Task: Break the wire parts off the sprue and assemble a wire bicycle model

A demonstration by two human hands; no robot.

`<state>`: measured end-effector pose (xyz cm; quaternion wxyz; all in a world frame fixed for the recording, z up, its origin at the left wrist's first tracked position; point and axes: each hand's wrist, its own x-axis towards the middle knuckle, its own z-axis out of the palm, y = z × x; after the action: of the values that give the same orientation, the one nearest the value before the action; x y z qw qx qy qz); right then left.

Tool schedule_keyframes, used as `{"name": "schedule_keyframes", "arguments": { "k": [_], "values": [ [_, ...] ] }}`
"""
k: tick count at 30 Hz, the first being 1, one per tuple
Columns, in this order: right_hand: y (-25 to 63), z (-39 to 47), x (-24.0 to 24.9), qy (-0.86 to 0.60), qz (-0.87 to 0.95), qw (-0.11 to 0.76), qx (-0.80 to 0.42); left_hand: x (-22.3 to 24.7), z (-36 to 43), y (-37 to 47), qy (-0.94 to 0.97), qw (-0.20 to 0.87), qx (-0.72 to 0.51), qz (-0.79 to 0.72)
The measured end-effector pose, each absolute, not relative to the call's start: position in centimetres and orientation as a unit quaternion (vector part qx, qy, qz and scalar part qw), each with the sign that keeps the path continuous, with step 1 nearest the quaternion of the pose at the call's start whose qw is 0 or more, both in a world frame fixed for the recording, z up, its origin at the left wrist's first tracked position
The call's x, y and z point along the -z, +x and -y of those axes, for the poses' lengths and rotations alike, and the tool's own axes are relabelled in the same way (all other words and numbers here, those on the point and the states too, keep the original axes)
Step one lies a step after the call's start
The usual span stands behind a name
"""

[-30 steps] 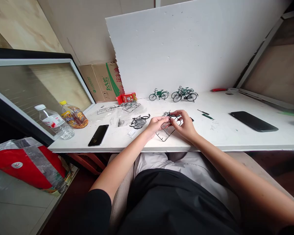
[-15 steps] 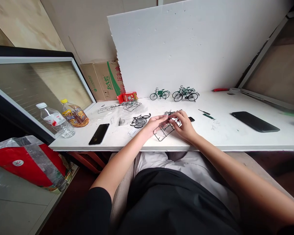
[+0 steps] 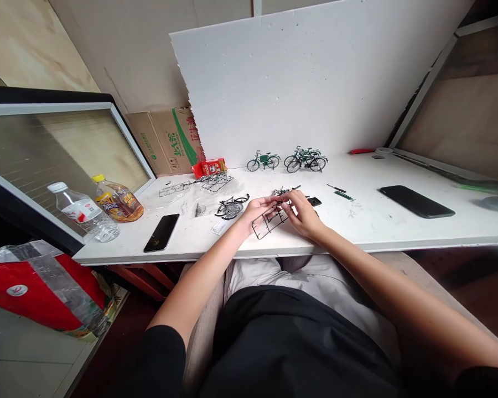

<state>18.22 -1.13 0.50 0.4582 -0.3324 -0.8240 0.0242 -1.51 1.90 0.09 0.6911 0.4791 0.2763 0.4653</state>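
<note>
Fingers (image 3: pixel 294 197) of left hand (image 3: pixel 255 213) and right hand (image 3: pixel 305 214) grip the thin black sprue (image 3: pixel 267 223), which likely needs light, even pressure.

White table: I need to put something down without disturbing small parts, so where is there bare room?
A broad bare patch lies between the right hand and the black slab, nearer than the green tool. A smaller one separates the phone and the paper slip. Crowded: around the held frame, and from the bike parts back to the red packet.
</note>
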Motion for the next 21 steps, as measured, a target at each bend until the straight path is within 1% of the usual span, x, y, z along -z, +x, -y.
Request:
{"name": "schedule_keyframes", "arguments": {
  "k": [5, 13, 17, 21],
  "values": [
    [18.3, 0.7, -0.1, -0.344, 0.81, 0.475, -0.026, 0.0, -2.2, -1.5, 0.466, 0.7, -0.471, -0.265],
    [18.3, 0.7, -0.2, -0.381, 0.775, 0.503, -0.031, -3.0, -0.4, -1.4, 0.389, 0.743, -0.462, -0.288],
    [18.3, 0.5, -0.1, -0.386, 0.764, 0.518, -0.008, -3.4, 0.2, -1.6, 0.396, 0.767, -0.437, -0.251],
    [18.3, 0.6, -0.2, -0.376, 0.772, 0.512, 0.009, -2.9, 0.2, -1.3, 0.418, 0.769, -0.433, -0.216]
  ]
}}
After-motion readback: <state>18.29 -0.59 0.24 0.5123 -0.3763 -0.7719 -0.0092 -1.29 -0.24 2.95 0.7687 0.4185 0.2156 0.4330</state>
